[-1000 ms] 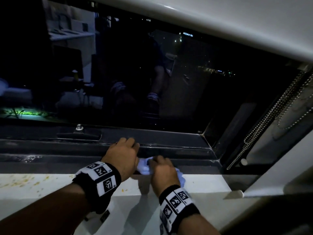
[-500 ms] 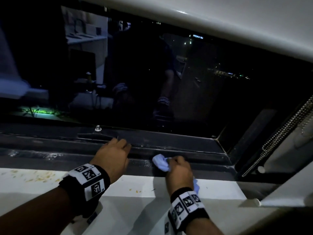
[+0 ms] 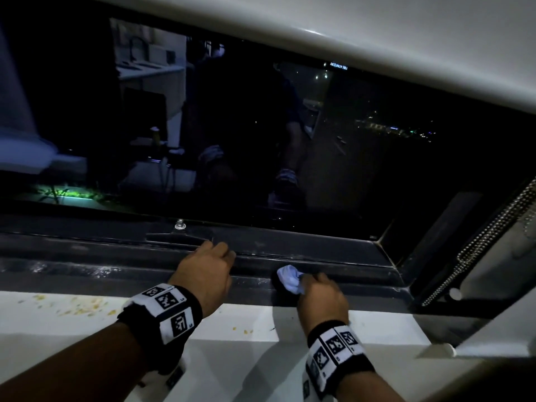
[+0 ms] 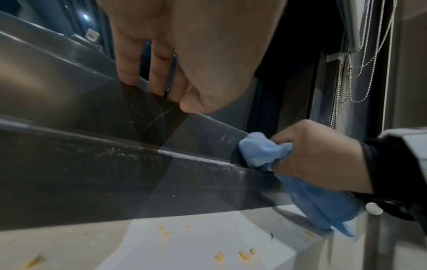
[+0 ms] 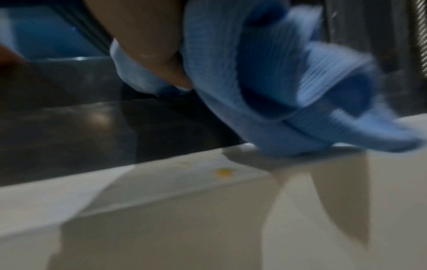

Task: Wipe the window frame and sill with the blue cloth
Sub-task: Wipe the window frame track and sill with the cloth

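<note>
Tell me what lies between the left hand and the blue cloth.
Only bare dark window frame separates left hand from blue cloth, seen in the head view.

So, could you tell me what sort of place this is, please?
Probably a high-up flat or office at night: a dark window frame above a white sill, bead blind cords at the right, and distant city lights through the glass.

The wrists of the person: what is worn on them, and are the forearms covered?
Each wrist carries a black band faced with white panels that bear square black-and-white coded markers: one on the left wrist, one on the right wrist. Both forearms are bare, with no sleeves. The left hand and right hand wear no gloves. No rings or watches show.
</note>
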Action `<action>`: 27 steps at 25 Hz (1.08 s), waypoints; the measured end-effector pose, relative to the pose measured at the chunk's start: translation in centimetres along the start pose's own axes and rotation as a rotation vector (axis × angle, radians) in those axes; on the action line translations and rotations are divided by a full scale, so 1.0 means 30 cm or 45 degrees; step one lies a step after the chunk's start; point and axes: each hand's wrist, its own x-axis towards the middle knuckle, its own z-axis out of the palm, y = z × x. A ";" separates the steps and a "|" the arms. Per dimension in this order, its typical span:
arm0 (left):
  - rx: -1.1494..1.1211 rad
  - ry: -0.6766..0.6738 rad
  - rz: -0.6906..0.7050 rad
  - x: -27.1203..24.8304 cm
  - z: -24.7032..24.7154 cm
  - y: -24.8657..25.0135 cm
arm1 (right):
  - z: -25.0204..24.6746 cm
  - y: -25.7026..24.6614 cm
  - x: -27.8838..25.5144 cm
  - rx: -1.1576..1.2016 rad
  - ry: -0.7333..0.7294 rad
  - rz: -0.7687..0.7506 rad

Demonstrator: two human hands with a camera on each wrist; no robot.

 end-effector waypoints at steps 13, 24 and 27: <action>-0.127 -0.006 0.155 0.005 0.007 -0.098 | -0.007 -0.145 -0.017 0.176 -0.069 -0.598; -0.088 0.104 0.090 -0.049 0.021 -0.192 | 0.017 -0.348 -0.028 -0.050 -0.165 -0.190; -0.144 0.037 0.052 -0.029 0.014 -0.192 | 0.034 -0.436 -0.019 -0.004 -0.168 -0.350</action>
